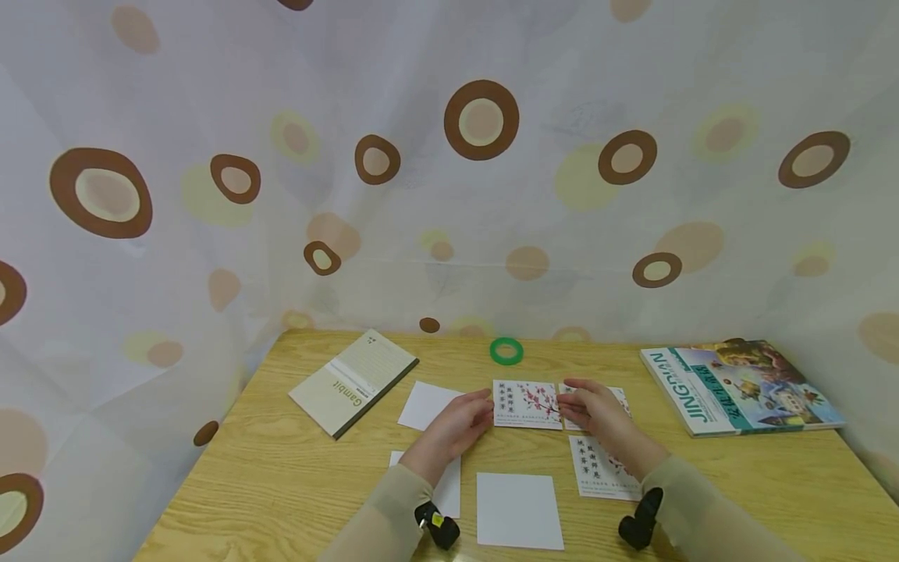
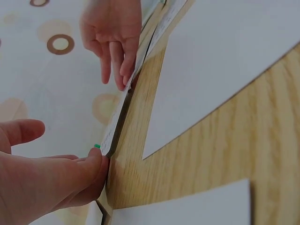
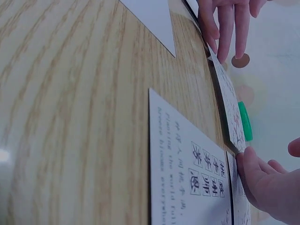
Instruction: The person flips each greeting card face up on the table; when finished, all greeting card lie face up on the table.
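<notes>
Both forearms are reaching inward, palms facing each other; the left hand (image 1: pixel 458 423) and right hand (image 1: pixel 597 407) are keeping fairly straight fingers together, thumbs apart, fingertips touching opposite edges of a flat, blossom-printed card (image 1: pixel 527 404). From here, it's showing just in front of the smooth green tape ring (image 1: pixel 506 361). A plain white square (image 1: pixel 520 511) is lying farther in front of the ring, on the grained wooden table (image 1: pixel 246 468).

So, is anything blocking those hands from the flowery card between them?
Nothing visible: the left hand and right hand reach opposite edges of the flowery card directly. The green ring lies beyond it, out of their way.
</notes>
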Motion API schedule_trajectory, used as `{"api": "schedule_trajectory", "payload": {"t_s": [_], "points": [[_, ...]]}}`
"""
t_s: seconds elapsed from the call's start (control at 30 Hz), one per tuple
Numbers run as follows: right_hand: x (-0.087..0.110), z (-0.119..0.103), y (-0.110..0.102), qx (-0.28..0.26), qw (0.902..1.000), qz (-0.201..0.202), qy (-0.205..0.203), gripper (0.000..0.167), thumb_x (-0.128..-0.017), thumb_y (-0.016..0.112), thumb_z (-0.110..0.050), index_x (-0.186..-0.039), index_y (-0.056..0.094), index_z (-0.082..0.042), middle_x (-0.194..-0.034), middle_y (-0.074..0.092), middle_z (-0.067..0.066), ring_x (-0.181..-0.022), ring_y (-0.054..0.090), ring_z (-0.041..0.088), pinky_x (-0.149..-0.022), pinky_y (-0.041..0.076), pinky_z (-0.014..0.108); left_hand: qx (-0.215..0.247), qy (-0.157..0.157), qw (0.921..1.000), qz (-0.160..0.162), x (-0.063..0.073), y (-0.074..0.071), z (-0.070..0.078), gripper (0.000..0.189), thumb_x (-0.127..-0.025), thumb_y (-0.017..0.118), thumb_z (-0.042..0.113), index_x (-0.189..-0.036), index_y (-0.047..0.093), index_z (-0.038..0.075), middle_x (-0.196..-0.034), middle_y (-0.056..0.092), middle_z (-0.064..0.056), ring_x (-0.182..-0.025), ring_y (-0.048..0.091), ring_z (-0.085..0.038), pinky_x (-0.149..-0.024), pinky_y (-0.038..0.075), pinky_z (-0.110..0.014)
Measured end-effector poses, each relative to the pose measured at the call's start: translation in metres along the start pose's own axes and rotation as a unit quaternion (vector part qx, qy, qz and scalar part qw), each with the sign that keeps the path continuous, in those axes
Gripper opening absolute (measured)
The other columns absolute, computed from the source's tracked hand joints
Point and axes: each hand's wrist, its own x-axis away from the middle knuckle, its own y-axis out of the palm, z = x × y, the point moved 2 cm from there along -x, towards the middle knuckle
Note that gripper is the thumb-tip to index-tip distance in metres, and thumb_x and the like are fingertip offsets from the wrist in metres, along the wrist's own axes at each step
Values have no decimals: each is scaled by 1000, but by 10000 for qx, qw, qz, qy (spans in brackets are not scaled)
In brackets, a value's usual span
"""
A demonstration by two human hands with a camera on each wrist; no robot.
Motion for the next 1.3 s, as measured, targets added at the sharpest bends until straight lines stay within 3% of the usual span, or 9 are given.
{"api": "schedule_trajectory", "payload": {"t_s": [0.37,0.5,0.6,0.73,0.83,1.0,1.3], "points": [[3,-1,-1,25,9997,-153,-169,55,-104,37,-8,-153,19,9,-140,43,30,-112,60,15,-101,52,26,201,6,9998,-81,1,-4,-2,57,-101,46,2,-153,23,-8,-117,50,-11,-101,46,-15,-117,34,-42],[5,-1,-1,150,9996,-113,-221,54,-104,38,-9,-153,21,8,-138,46,29,-111,61,14,-98,53,24,152,2,9999,-48,6,-9,-2,57,-101,45,3,-153,24,-7,-131,45,-19,-113,44,-20,-120,32,-44],[10,0,-1,694,9971,-63,-313,54,-105,41,-15,-152,26,6,-142,46,29,-119,59,22,-103,50,29,-53,-8,9999,-86,13,-12,0,57,-102,45,5,-153,24,-6,-146,37,-27,-130,41,-30,-120,32,-46],[21,2,-1,1705,9841,-102,-492,57,-105,46,-27,-152,31,0,-146,47,26,-132,51,35,-111,44,45,-552,-3,9981,-272,21,-17,3,59,-101,47,6,-154,23,-6,-153,35,-29,-140,39,-37,-118,34,-47],[28,3,-1,2026,9769,-244,-634,57,-104,49,-28,-151,32,-1,-144,49,26,-131,51,38,-109,46,48,-898,78,9950,-442,25,-20,4,62,-99,51,5,-153,24,-6,-152,36,-30,-138,42,-36,-117,37,-47],[37,6,0,2026,9730,-625,-907,59,-102,53,-22,-151,31,3,-141,50,29,-129,52,39,-105,48,48,-1227,151,9907,-573,32,-24,5,62,-98,55,5,-153,27,-6,-147,43,-30,-130,51,-34,-113,42,-46],[53,10,4,2302,9661,-795,-861,65,-97,64,-21,-151,34,-1,-137,56,24,-121,59,34,-99,53,43,-1703,-39,9839,-545,51,-24,3,63,-94,61,2,-150,34,-5,-139,52,-26,-115,62,-26,-100,53,-40]]}}
